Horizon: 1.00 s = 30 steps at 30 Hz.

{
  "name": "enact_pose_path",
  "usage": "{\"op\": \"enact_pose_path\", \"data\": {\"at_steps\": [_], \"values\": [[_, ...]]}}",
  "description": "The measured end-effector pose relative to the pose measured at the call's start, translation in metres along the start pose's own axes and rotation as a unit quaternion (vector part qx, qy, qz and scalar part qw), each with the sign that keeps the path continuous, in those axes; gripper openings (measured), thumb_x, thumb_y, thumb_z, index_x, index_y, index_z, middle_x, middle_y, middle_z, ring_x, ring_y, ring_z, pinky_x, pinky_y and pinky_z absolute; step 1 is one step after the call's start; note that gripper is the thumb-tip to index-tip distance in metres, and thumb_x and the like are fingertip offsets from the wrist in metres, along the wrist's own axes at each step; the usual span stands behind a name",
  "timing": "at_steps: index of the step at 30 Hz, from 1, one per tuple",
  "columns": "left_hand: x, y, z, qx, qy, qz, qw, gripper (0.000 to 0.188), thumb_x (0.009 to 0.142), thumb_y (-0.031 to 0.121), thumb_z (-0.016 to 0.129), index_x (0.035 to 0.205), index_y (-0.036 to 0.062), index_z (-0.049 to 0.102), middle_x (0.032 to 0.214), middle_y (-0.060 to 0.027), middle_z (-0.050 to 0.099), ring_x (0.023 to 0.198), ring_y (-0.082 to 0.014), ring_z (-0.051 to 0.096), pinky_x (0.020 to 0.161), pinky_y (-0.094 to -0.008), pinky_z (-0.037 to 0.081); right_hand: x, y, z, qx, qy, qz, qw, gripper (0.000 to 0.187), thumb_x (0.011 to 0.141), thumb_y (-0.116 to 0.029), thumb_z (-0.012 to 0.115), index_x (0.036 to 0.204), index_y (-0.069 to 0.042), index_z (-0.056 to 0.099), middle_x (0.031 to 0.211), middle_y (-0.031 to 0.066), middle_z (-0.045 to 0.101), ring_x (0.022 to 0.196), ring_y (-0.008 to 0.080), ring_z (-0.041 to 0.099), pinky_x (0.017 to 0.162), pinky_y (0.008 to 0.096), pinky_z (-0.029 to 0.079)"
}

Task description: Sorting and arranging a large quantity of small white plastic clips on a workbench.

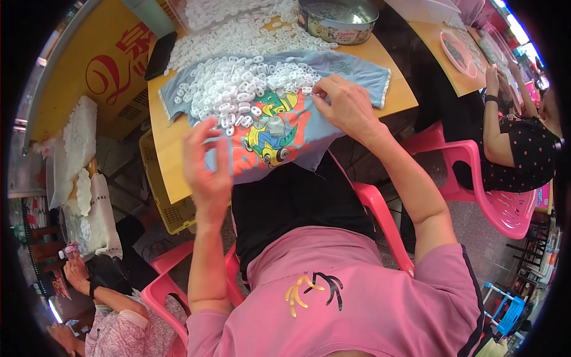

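sorting had barely dented the heap of white rings (238,89) on the blue shirt (279,137). the right hand (345,107) pinched at the heap's edge, while the left hand (205,166), blurred, seemed half open and possibly empty.

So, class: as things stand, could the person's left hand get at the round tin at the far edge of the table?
Probably yes: the left hand is raised and free, and only low white plastic pieces lie before the tin.

Two hands work here, the left hand (205,163) and the right hand (345,104). One shirt (351,68), one round tin (338,21), three pink chairs (505,202), too many white rings (238,83) to count.
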<state>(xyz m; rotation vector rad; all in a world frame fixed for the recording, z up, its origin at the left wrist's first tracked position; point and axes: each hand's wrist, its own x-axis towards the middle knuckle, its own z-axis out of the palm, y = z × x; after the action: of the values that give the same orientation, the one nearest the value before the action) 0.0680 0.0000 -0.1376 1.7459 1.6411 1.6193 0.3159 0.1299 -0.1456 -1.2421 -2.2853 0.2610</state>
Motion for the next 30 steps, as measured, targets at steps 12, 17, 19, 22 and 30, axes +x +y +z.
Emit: {"op": "enact_pose_path", "data": {"at_steps": [12,17,19,22,30], "values": [[0.017,0.023,0.096,-0.240,-0.150,-0.156,0.946,0.017,0.095,0.007,0.059,0.110,-0.0005,0.062,0.094,-0.0067,0.066,0.079,-0.0102,0.063,0.070,-0.0235,0.050,0.002,0.004,-0.022,0.379,-0.062,0.166,0.908,0.021,0.090,-0.020,0.064,0.093,0.000,0.067,0.082,0.0019,0.066,0.066,0.0086,0.056,0.060,0.0256,0.046],[0.023,0.030,0.107,-0.327,-0.158,-0.248,0.898,0.015,0.095,0.012,0.061,0.105,0.0005,0.062,0.092,-0.0054,0.067,0.076,-0.0086,0.063,0.067,-0.0213,0.049,-0.014,-0.007,-0.027,0.523,-0.116,0.221,0.815,0.022,0.093,-0.022,0.064,0.096,-0.001,0.065,0.084,0.0016,0.065,0.064,0.0030,0.052,0.057,0.0197,0.043],[0.019,0.026,0.107,-0.306,-0.178,-0.241,0.904,0.018,0.096,0.015,0.060,0.106,0.0004,0.060,0.090,-0.0046,0.068,0.076,-0.0078,0.062,0.058,-0.0185,0.046,-0.022,-0.007,-0.024,0.523,-0.104,0.213,0.819,0.021,0.093,-0.022,0.064,0.096,-0.001,0.064,0.085,0.0017,0.065,0.064,0.0035,0.052,0.057,0.0200,0.044],[0.015,0.029,0.106,-0.307,-0.192,-0.275,0.891,0.015,0.095,0.015,0.061,0.103,0.0017,0.060,0.089,-0.0035,0.067,0.074,-0.0070,0.062,0.057,-0.0180,0.045,-0.035,-0.006,-0.020,0.500,-0.109,0.209,0.833,0.021,0.095,-0.021,0.062,0.099,0.000,0.062,0.087,0.0022,0.064,0.066,0.0039,0.053,0.058,0.0204,0.046],[0.023,0.025,0.106,-0.166,-0.290,-0.106,0.937,0.011,0.094,0.010,0.062,0.101,0.0014,0.060,0.085,-0.0029,0.067,0.074,-0.0054,0.061,0.058,-0.0180,0.044,-0.043,0.012,-0.036,0.384,-0.076,0.105,0.914,0.014,0.094,-0.013,0.063,0.096,0.001,0.063,0.083,0.0018,0.063,0.067,0.0054,0.054,0.060,0.0210,0.046]]}}
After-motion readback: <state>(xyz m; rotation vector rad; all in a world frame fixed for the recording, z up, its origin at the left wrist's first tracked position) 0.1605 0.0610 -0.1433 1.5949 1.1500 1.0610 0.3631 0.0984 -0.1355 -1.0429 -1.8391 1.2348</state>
